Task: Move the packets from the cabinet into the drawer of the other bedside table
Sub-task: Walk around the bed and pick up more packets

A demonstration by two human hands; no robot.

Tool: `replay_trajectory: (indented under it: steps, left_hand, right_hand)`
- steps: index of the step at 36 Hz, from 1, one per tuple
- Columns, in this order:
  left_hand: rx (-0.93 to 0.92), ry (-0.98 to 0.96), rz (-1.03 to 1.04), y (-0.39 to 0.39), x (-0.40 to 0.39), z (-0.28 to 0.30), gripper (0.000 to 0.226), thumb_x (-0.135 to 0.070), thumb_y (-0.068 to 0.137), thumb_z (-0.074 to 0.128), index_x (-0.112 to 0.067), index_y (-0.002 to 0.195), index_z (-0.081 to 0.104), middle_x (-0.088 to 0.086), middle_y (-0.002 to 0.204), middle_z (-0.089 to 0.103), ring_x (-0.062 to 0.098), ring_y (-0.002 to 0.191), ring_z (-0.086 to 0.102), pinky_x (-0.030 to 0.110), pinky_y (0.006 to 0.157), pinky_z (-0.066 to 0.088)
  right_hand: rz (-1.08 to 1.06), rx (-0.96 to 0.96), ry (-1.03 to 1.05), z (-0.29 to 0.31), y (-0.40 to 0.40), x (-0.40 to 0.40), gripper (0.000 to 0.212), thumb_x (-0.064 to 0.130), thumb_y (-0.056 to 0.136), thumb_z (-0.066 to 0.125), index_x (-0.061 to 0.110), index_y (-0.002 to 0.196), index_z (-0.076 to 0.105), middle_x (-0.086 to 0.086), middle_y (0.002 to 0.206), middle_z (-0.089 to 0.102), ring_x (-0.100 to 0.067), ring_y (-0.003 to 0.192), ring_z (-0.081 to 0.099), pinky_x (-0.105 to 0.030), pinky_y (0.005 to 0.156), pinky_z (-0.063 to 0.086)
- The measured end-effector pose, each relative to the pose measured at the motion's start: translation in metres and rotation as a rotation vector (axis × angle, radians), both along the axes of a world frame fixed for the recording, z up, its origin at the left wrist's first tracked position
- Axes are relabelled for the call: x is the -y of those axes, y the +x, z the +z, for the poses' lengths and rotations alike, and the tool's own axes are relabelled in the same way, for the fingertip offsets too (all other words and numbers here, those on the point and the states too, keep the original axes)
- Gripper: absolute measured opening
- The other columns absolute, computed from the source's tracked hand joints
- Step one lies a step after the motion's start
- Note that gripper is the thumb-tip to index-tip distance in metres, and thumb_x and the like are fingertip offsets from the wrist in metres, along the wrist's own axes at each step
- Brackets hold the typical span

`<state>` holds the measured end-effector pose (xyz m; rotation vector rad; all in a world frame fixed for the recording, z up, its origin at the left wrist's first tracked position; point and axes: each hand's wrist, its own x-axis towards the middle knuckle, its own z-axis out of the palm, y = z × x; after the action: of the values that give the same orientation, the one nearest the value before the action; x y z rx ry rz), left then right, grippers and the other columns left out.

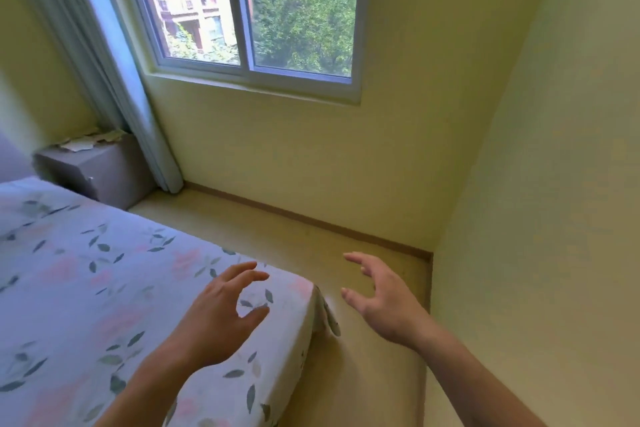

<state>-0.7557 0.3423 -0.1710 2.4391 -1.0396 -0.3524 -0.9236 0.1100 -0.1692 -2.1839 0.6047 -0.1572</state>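
A grey bedside table (104,173) stands far off at the left, beside the bed's head and under the curtain, with its front closed. Pale scraps that may be papers or packets (88,141) lie on its top; I cannot tell which. My left hand (221,308) hovers over the bed's near corner, fingers loosely curved, holding nothing. My right hand (377,295) hangs above the floor to the right of that corner, fingers spread and empty. No cabinet or open drawer is in view.
The bed (104,288) with a floral sheet fills the lower left. A strip of tan floor (284,239) runs between the bed and the wall below the window (249,10). A pale curtain (114,80) hangs at the left. A yellow wall (536,184) closes the right side.
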Motion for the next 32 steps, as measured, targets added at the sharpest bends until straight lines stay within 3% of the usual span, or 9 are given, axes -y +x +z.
replay_trajectory:
  steps: [5,10,15,25,32]
  left_hand:
    - [-0.047,-0.013,0.095,0.057,0.031,-0.025,0.048,-0.048,0.091,0.066,-0.048,0.135,0.048,-0.032,0.151,0.030,0.005,0.135,0.042,0.032,0.107,0.047]
    - [-0.058,-0.004,0.144,0.121,0.087,-0.044,0.049,-0.046,0.092,0.066,-0.046,0.137,0.047,-0.029,0.151,0.032,0.004,0.139,0.038,0.027,0.114,0.034]
    - [-0.095,-0.012,0.114,0.182,0.165,-0.044,0.048,-0.046,0.092,0.065,-0.046,0.137,0.048,-0.028,0.151,0.032,0.004,0.136,0.040,0.032,0.114,0.035]
    - [-0.078,-0.059,-0.031,0.279,0.337,-0.022,0.046,-0.046,0.091,0.066,-0.044,0.134,0.051,-0.031,0.148,0.033,-0.002,0.131,0.042,0.019,0.105,0.034]
    - [-0.088,-0.059,0.035,0.351,0.431,-0.028,0.047,-0.046,0.091,0.068,-0.043,0.135,0.052,-0.031,0.147,0.034,-0.003,0.130,0.041,0.016,0.103,0.032]
  right_hand:
    - [0.092,-0.020,-0.009,-0.014,0.066,0.059,0.065,0.042,0.093,0.067,0.042,0.150,0.036,0.022,0.156,0.035,-0.001,0.143,0.033,-0.036,0.122,0.033]
    - [0.125,-0.053,-0.015,-0.023,0.127,0.124,0.064,0.042,0.094,0.067,0.043,0.149,0.036,0.024,0.156,0.034,0.003,0.142,0.031,-0.033,0.122,0.031]
    - [0.107,-0.057,-0.035,-0.011,0.180,0.193,0.064,0.041,0.095,0.066,0.042,0.150,0.035,0.024,0.155,0.034,0.002,0.141,0.031,-0.033,0.121,0.032]
    - [0.028,-0.061,0.005,-0.007,0.264,0.331,0.061,0.039,0.095,0.066,0.042,0.149,0.037,0.025,0.153,0.035,0.000,0.140,0.036,-0.033,0.120,0.034]
    - [0.108,-0.053,0.023,-0.026,0.351,0.434,0.058,0.036,0.094,0.069,0.043,0.145,0.043,0.023,0.152,0.040,0.000,0.137,0.041,-0.028,0.119,0.035]
